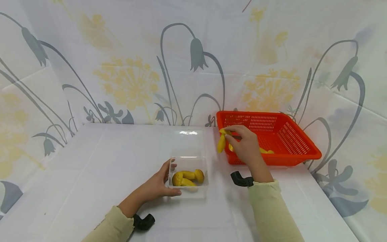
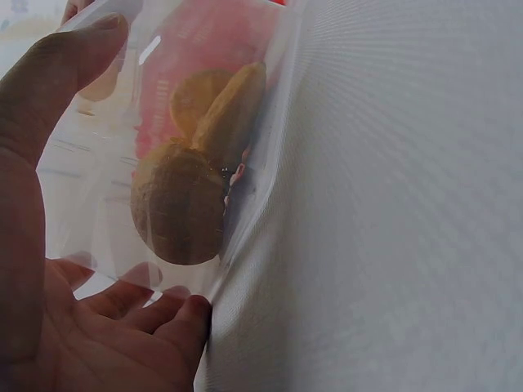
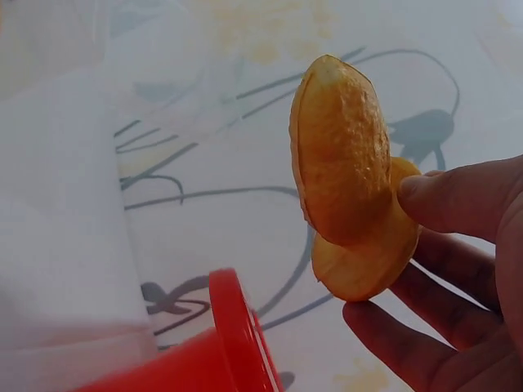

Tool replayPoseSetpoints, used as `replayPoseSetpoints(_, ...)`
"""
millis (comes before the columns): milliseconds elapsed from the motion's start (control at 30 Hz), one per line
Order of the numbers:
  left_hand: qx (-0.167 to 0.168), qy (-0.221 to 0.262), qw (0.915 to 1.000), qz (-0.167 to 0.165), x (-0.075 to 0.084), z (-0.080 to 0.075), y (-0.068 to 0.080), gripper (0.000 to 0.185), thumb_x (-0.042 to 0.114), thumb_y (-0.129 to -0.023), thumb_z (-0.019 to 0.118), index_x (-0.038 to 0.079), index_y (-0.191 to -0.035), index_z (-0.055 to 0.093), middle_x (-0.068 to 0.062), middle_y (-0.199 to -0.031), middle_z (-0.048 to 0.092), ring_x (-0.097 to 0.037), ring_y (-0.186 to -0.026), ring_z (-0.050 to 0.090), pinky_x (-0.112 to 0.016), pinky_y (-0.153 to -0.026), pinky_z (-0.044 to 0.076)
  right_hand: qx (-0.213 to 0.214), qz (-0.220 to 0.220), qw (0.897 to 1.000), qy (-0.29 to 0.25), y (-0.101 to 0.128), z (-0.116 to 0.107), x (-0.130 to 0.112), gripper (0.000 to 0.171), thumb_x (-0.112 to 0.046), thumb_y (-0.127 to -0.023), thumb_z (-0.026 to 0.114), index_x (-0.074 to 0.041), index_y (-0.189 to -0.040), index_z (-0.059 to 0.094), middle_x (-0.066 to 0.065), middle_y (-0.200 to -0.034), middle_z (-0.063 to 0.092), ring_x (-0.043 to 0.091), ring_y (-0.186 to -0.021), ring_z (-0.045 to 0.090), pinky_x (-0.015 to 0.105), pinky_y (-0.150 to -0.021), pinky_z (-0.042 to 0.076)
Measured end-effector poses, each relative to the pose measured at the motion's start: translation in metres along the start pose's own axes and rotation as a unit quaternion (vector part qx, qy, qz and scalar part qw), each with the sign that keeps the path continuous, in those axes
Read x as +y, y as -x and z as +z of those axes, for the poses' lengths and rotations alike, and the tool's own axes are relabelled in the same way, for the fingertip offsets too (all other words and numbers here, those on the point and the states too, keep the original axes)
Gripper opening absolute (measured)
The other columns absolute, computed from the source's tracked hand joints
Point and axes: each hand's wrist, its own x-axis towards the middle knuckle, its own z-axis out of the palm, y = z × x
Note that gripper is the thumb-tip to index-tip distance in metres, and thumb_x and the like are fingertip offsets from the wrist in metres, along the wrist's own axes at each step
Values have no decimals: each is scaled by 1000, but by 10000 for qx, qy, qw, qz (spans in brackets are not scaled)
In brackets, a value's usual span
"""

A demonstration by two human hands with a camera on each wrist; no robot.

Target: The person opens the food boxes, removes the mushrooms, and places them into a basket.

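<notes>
Pastries [image 1: 223,141], yellow, shell-shaped and likely light and crumbly, hang pinched between thumb and fingers of the right hand [image 1: 246,146] at the basket [image 1: 290,134] rim, best gripped gently at the edges, while the left hand [image 1: 157,185] grips the box [image 1: 188,168].

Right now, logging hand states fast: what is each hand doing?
Left hand: grips the clear box by its side.
Right hand: pinches yellow pieces above the red basket.
</notes>
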Motion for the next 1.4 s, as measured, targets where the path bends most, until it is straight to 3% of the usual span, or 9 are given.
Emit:
replayPoseSetpoints(267, 23, -48, 10000, -8, -1, 0, 0, 113, 33, -73, 85, 22, -155, 9, -9, -158, 29, -31, -148, 25, -46, -118, 27, 304, 269, 9990, 207, -1, -13, 16, 25, -17, -92, 67, -11, -115, 68, 10, -117, 66, 29, -109, 63, 47, -88, 57)
replayPoseSetpoints(667, 17, -26, 10000, 8, -1, 0, 0, 113, 32, -73, 85, 20, -155, 8, -10, -158, 29, -32, -148, 25, -46, -118, 27, 285, 987, 9943, 283, 1, -26, 34, 27, -22, -95, 63, -13, -120, 66, 11, -123, 63, 32, -113, 62, 48, -91, 55)
replayPoseSetpoints(1067, -6, 5, 10000, 53, -1, 0, 0, 113, 31, -73, 85, 21, -155, 8, -10, -158, 28, -32, -148, 24, -46, -118, 27, 502, 1574, 9846, 566, 6, -44, 57, 31, -28, -97, 59, -13, -124, 65, 12, -124, 63, 32, -109, 61, 41, -79, 57)
replayPoseSetpoints(1400, -17, 49, 10000, 64, -1, -1, 1, 114, 30, -73, 85, 19, -155, 7, -11, -159, 27, -32, -148, 23, -46, -118, 25, 350, 1832, 9798, 715, 8, -52, 71, 33, -28, -99, 55, -11, -127, 63, 15, -129, 59, 36, -120, 53, 52, -91, 53)
